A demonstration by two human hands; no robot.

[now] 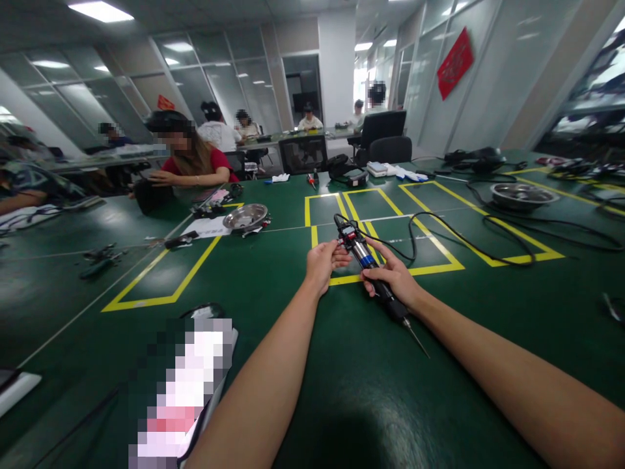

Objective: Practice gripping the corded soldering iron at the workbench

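Note:
A corded electric screwdriver (365, 258), black with a silver and blue barrel, is held slantwise above the green table. Its long thin bit points down toward me on the right. My right hand (393, 277) wraps around the black grip. At the cord end, my left hand (325, 264) has its thumb and bent fingers against the tool's rear part; the exact contact is partly hidden. From that end a black cable (442, 225) loops away to the right over the table.
Yellow tape (395, 275) marks boxes on the green table (390, 404). Metal bowls stand at left (247, 217) and right (522, 195). A blurred-out phone-like device (185, 391) lies near my left forearm. A person in red (209, 172) sits across, others behind.

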